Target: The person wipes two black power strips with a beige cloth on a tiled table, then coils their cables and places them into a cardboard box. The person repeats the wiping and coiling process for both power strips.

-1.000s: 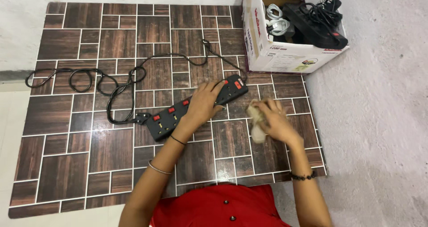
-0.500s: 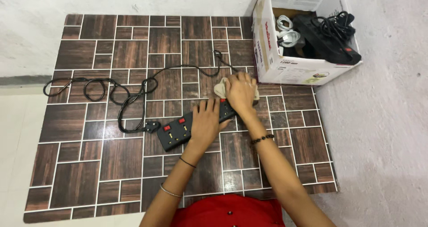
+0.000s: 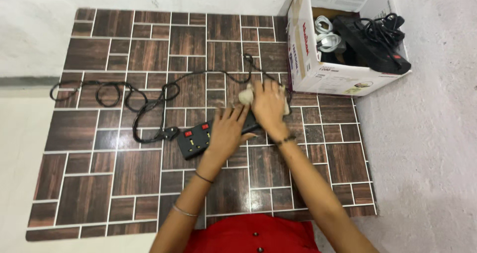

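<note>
Black power strip (image 3: pixel 196 138) is pinned flat by the open left hand (image 3: pixel 226 131); a beige cloth (image 3: pixel 247 94) is gripped by the right hand (image 3: pixel 268 106) at its far end, mid-wipe.

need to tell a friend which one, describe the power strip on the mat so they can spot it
On the brown tile-patterned mat, below the white cardboard box, lies the power strip under the left hand. It is black with red switches, unlike the pale cloth beside it.

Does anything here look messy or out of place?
Only mildly: the power strip lies at a slant across the mat, and its black cord sprawls in loose loops to the left. Nothing looks spilled or damaged.
</note>
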